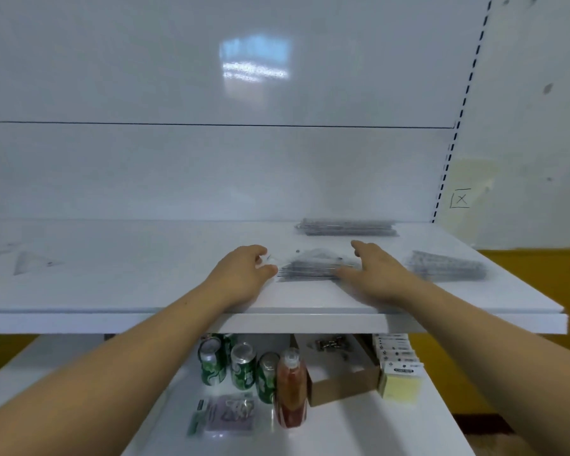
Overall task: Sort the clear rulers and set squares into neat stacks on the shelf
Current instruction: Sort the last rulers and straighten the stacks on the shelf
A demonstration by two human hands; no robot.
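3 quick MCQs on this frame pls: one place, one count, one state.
1. Where does the loose set square lie? A) left part of the top shelf B) lower shelf C) in a box
2. How many stacks sit on the top shelf? A) one B) three C) five
3. How does the red bottle stand? A) on its side B) upside down C) upright

1 A: it lies alone at the shelf's left.
2 B: back stack, middle stack between left hand and right hand, right stack.
3 C: cap up beside the green cans.
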